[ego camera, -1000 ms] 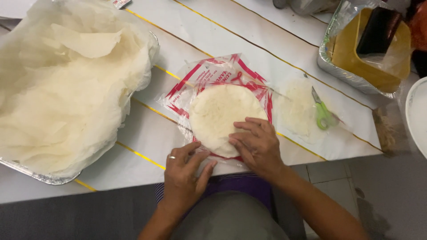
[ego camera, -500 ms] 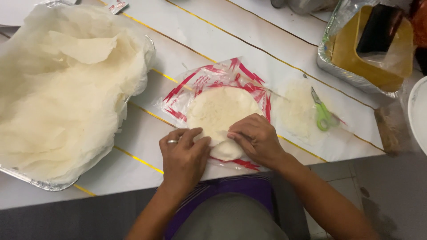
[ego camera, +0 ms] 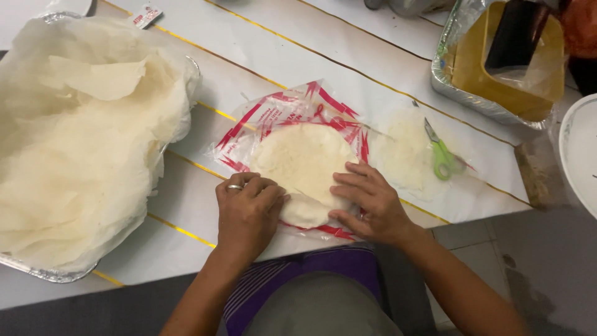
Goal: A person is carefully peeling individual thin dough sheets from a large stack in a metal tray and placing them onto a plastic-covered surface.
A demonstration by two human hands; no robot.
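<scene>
Wrapper stack: round, pale, thin pastry sheets (ego camera: 303, 165) lying on a clear red-printed plastic packet (ego camera: 292, 118), centre of the white gold-striped bench (ego camera: 385, 68).
Left hand (ego camera: 247, 210): yours, curled, fingertips pinching the stack's 7 o'clock edge.
Right hand (ego camera: 368, 204): yours, flat, pressing the 5 o'clock edge, grasping nothing.
Foil tray of peeled sheets (ego camera: 81, 143): 9 o'clock.
Green scissors (ego camera: 440, 152): 3 o'clock.
Risk: sheet may tear if you lift fast; thin layers cling.

Over on the left, a foil tray (ego camera: 37, 271) heaped with thin pale sheets (ego camera: 81, 143). Right of centre, green-handled scissors (ego camera: 443, 154) lie on a clear plastic piece (ego camera: 401, 149). Top right, another foil tray (ego camera: 472, 99) holds a yellow container (ego camera: 479, 68). A white plate (ego camera: 581, 155) sits at the worktop (ego camera: 311, 56) edge.
</scene>
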